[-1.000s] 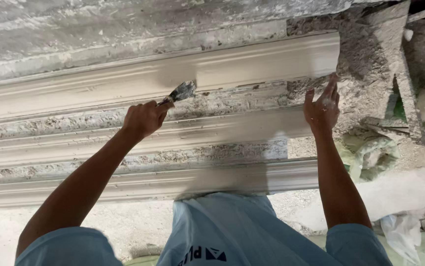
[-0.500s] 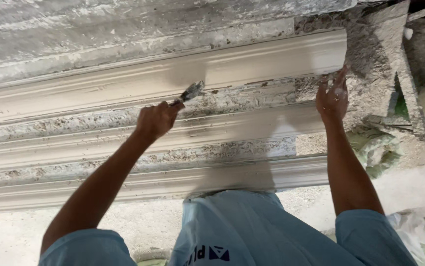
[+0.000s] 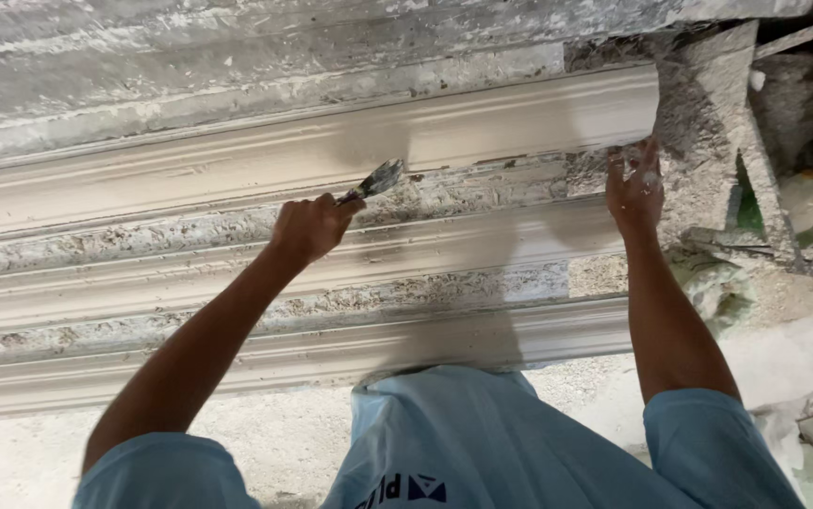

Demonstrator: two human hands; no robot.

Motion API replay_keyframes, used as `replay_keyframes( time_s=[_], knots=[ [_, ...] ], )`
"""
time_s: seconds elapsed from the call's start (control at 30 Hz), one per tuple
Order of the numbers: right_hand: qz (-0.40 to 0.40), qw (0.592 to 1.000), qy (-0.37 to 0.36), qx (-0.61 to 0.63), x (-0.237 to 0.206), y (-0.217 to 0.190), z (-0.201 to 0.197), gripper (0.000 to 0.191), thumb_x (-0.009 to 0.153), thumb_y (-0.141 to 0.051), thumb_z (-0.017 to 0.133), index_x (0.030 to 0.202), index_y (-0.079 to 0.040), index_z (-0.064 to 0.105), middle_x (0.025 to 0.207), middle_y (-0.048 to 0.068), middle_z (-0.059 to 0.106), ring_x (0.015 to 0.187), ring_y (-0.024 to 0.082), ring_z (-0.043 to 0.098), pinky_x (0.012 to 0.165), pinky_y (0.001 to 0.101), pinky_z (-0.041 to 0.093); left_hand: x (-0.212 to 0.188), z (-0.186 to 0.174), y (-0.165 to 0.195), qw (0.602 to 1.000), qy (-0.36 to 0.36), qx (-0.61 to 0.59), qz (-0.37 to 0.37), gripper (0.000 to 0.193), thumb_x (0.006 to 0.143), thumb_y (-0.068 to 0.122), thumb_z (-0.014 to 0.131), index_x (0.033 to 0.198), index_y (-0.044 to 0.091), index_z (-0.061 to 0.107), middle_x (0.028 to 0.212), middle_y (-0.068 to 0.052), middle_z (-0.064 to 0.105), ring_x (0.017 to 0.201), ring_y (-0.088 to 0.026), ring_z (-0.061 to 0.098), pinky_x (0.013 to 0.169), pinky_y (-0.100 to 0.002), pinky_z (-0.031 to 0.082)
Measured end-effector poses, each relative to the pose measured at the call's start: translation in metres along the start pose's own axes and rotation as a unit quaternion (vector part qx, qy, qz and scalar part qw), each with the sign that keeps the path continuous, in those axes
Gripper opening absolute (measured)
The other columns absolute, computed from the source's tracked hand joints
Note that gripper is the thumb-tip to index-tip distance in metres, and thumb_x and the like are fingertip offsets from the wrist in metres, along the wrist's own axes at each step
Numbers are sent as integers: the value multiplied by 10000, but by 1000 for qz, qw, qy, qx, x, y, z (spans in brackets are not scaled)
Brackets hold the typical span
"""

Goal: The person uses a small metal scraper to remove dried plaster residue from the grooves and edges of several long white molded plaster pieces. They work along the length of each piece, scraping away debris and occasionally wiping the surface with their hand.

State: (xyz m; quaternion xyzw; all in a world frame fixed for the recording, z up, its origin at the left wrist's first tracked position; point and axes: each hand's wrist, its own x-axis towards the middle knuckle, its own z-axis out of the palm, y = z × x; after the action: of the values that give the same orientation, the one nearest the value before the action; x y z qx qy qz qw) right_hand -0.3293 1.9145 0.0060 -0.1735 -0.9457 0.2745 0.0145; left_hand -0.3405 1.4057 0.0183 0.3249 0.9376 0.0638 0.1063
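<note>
Left hand: the left hand (image 3: 310, 226) was closed in a fist, its fingers clamped round the handle of a small metal putty knife (image 3: 375, 181).
Putty knife: its plaster-smeared blade stuck out up and to the right of the knuckles, its tip at the lower edge of the uppermost long white plaster cornice moulding (image 3: 237, 170).
Mouldings: a second white moulding strip (image 3: 482, 247) ran just below the left fingers, and a third (image 3: 237, 363) lay nearer the person's light blue shirt (image 3: 444, 443).
Right hand: the right hand (image 3: 634, 193) had its fingers spread slightly apart, the fingertips pressed on the right end of the uppermost moulding, gripping nothing.
Right of the fingers: rough grey plaster-caked boards (image 3: 708, 113).
</note>
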Motion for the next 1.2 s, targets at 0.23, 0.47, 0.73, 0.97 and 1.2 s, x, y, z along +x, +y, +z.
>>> replay_keyframes(
  time_s=[0.23,0.47,0.73,0.97,1.2],
  knots=[
    [-13,999,7,-33,3,9,1,764,1119,-323,614,1687,-50,183,1525,243,574,1233,393,650,951,460,574,62,14,63,999,-39,-22,-2,352,1092,228,483,1422,235,603,708,-115,659,363,-121,484,286,-293,414],
    [-67,997,47,13,0,17,6,772,1083,-224,613,1671,-28,152,1496,288,554,1232,385,661,1030,480,548,48,-5,53,998,-61,-23,-14,302,1070,251,517,1331,237,669,615,-129,642,364,-130,518,276,-325,435],
    [-43,997,55,18,3,34,12,664,1131,-242,608,1669,-54,268,1425,254,617,1261,413,644,1015,490,564,80,15,91,994,-92,-63,-24,335,1053,235,506,1361,218,638,660,-131,637,375,-145,553,257,-309,453],
    [-78,994,76,30,1,35,15,665,1154,-241,588,1673,-13,240,1470,281,570,1262,434,614,1036,493,550,124,27,135,994,-42,-104,-14,297,1101,239,489,1350,171,636,779,-134,676,436,-158,576,313,-317,469],
    [10,998,11,61,2,34,5,712,1048,-194,626,1640,-34,264,1501,307,508,1326,470,555,1059,551,498,167,26,188,997,-40,-71,9,352,1019,206,533,1357,185,630,741,-140,674,499,-216,644,360,-394,507]
  ],
)
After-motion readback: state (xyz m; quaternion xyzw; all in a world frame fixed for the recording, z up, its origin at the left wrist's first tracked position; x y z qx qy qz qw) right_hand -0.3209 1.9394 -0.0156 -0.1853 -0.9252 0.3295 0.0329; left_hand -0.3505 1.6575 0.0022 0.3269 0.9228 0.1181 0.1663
